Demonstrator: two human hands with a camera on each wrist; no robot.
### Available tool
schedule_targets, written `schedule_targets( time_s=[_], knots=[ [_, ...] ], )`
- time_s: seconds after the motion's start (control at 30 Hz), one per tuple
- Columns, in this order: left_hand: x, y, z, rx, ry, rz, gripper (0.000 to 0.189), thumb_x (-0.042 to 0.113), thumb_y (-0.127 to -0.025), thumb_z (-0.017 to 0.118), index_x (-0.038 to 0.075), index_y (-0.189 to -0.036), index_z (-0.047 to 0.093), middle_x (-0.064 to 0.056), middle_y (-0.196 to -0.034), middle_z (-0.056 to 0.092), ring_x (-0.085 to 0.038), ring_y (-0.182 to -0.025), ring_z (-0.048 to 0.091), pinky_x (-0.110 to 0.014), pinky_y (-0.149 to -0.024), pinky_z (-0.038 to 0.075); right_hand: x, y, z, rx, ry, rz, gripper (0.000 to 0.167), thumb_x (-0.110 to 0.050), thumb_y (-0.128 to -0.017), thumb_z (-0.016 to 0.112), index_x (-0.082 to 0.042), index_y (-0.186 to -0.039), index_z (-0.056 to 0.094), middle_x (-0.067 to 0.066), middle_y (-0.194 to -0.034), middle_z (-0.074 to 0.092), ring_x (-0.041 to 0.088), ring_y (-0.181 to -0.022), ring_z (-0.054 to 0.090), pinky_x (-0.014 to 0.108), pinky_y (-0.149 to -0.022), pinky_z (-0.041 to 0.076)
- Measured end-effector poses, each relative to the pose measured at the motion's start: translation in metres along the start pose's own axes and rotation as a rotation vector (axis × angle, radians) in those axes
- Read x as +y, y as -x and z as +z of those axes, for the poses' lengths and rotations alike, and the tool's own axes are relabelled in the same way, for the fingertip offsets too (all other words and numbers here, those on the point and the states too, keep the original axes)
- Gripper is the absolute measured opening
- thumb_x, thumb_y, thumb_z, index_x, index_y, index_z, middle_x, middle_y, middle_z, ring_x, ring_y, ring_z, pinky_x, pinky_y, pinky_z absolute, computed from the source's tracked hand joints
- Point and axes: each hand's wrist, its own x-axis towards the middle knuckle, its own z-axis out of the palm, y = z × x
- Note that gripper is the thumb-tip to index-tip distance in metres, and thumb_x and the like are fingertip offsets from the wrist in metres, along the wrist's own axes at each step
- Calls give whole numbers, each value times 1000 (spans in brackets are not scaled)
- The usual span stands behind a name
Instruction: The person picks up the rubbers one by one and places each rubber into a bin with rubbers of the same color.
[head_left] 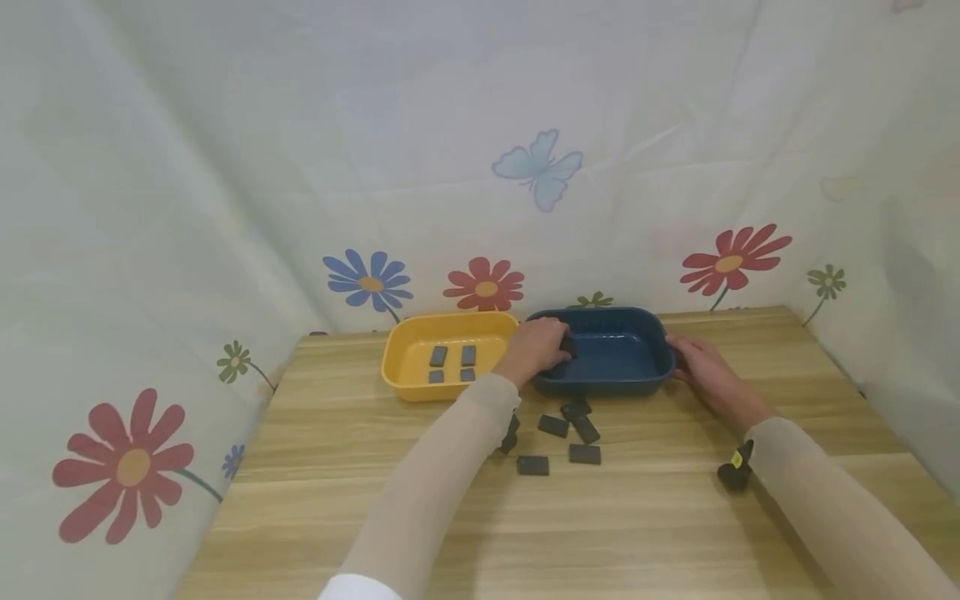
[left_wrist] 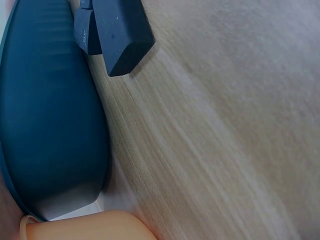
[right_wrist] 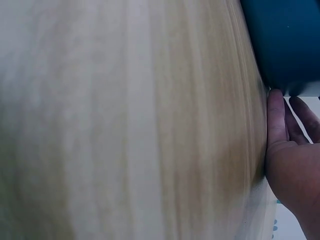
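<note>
I'm watching the navy-blue basin (head_left: 600, 387), rounded at the corners, sitting upright on the table (head_left: 645, 533), long side towards me! And there's a small dark block (head_left: 570, 346), half-hidden in the left hand (head_left: 536, 343) at the basin's left end.

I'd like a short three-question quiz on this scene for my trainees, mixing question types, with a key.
1. True or false: every block in view is inside a tub.

2. Fill the gap: the left hand holds a dark block at the left end of the ____ tub.

3. Multiple choice: what does the right hand touch?
A) the yellow tub
B) a block on the table
C) the blue tub

Key:
1. False: several loose blocks lie on the table.
2. Blue.
3. C; its fingers are against that tub's right end.
</note>
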Motion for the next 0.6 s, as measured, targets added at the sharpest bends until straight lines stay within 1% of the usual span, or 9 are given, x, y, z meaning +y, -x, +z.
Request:
schedule_targets(
  time_s=[0.2, 0.3, 0.47, 0.6],
  knots=[
    [0, -2, 2, -1, -11, -1, 43, 44, -95, 81, 22, -131, 74, 4, -128, 73, -16, -115, 67, -38, -102, 55, 2, 0, -1, 1, 10, -4, 69, -45, -115, 38, 10, -156, 36, 21, -153, 45, 2, -115, 54, 14, -93, 53],
    [0, -2, 3, -1, -12, -3, 43, 45, -94, 81, 22, -131, 74, 3, -128, 73, -16, -115, 67, -38, -101, 56, 2, 1, -1, 2, 9, -11, 70, -46, -115, 39, 11, -156, 37, 19, -150, 48, 1, -114, 55, 15, -94, 54],
    [-1, -2, 2, 13, -3, 7, 45, 46, -94, 81, 20, -130, 73, 2, -126, 73, -16, -112, 66, -38, -100, 56, 0, 2, -2, 7, -9, -30, 70, -46, -115, 41, 13, -153, 39, 7, -135, 57, 0, -110, 58, 16, -93, 55],
    [-1, 0, -2, 5, 22, 7, 50, 49, -94, 81, 20, -133, 72, 1, -127, 72, -17, -112, 66, -37, -100, 56, -1, 2, -2, 8, -24, -31, 68, -45, -114, 43, 13, -151, 41, -1, -127, 61, -1, -108, 60, 17, -92, 56]
  ],
)
